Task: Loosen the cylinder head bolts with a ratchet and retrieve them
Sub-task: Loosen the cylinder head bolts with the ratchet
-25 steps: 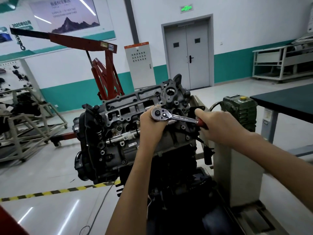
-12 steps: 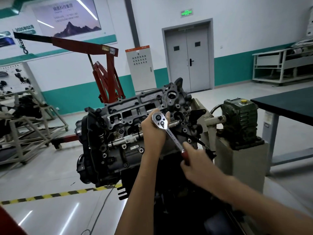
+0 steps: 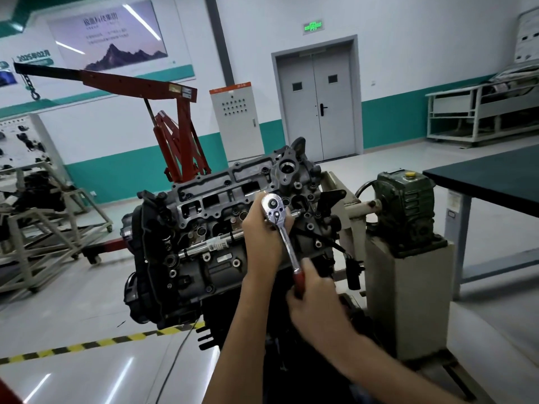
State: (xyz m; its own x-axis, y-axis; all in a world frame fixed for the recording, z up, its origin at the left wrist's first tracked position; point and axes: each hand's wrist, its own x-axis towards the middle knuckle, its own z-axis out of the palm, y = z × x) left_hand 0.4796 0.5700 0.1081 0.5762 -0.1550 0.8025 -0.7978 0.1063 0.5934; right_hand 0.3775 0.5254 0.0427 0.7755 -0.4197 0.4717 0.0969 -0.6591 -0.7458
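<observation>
i'm standing in front of the cylinder head [image 3: 233,199], which is sitting tilted up toward me on its stand. my left hand [image 3: 261,234] is curling round the ratchet [image 3: 287,247] just under its round chrome head, right against the right-hand part of the cylinder head's face, fingers wrapping it snugly. my right hand [image 3: 318,304] is closing tight around the ratchet's red grip, just below the cylinder head's lower right corner, so the chrome shaft is slanting from up at the casting down and to the right toward me.

the drive end and the bolt it's on are hiding under my left hand. it's probably one near the right end of the cylinder head, but i honestly can't tell which.

other stuff: a green gearbox [image 3: 405,211] is sitting on a grey pedestal just right of the cylinder head. a dark-topped table [image 3: 495,176] is standing further right of that. a red engine crane [image 3: 175,141] is standing behind the cylinder head to the left. yellow and black floor tape [image 3: 102,341] is running across the floor below and left of it. a grey double door [image 3: 316,103] is showing on the far wall behind it.
</observation>
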